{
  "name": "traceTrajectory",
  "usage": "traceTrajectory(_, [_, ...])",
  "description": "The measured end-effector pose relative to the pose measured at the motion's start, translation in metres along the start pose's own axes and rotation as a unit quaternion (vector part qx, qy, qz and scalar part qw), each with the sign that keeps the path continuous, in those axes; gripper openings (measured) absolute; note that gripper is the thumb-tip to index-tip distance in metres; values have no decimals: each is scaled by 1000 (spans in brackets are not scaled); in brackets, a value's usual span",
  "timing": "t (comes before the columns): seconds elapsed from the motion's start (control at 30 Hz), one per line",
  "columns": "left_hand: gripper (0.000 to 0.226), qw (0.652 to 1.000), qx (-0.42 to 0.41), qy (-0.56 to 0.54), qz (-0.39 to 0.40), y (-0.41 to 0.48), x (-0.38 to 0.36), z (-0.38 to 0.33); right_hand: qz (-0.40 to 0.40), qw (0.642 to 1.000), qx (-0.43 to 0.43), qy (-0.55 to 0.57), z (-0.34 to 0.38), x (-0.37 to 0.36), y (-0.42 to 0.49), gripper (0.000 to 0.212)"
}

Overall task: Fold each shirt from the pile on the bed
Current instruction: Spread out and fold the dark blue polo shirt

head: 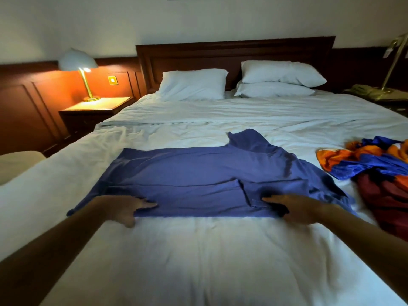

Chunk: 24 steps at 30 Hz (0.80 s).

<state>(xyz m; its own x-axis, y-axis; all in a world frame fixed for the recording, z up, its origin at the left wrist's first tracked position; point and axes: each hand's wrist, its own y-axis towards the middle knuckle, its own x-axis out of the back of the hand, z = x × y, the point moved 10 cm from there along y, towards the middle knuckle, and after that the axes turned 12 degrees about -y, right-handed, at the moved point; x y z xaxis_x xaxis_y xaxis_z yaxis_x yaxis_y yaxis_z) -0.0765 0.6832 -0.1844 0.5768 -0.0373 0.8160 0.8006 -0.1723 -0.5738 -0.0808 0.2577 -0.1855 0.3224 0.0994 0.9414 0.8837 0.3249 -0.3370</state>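
- A blue shirt [198, 171] lies spread sideways across the middle of the bed [198, 261], on the white cover. Its long side runs parallel to the foot edge.
- One sleeve of the shirt points up toward the head edge. A strip along the shirt's near side lies doubled over the body.
- The left hand [123, 208] pinches the near edge of the shirt toward its left end, with the fingers on top of the cloth and the thumb at the edge below.
- The right hand [298, 208] grasps the same near edge toward its right end, fingers laid over the doubled cloth.
- A pile of shirts [379, 173] in orange, bright blue and dark red lies crumpled by the bed's right edge, just beside the blue shirt and apart from both hands.
- A single pillow [192, 85] lies at the left of the head edge. Two stacked pillows [280, 74] lie at the right, against the dark wooden headboard [231, 51].
- A lit lamp [79, 62] stands on the nightstand [97, 107] beside the bed's far left corner.
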Motion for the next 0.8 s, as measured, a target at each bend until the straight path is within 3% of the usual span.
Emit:
traceTrajectory(0.2, [88, 994, -15, -1, -107, 5, 3, 82, -25, 977, -16, -211, 1, 5, 0, 84])
traceTrajectory(0.37, [82, 982, -30, 39, -182, -3, 2, 81, -56, 960, -64, -267, -3, 8, -3, 68])
traceTrajectory(0.6, [77, 977, -13, 146, -155, -18, 1, 77, -85, 954, -77, -278, -2, 7, -33, 68])
traceTrajectory(0.8, [73, 984, 11, 116, -137, -58, -13, 66, -90, 959, -67, -259, 9, 4, -74, 62])
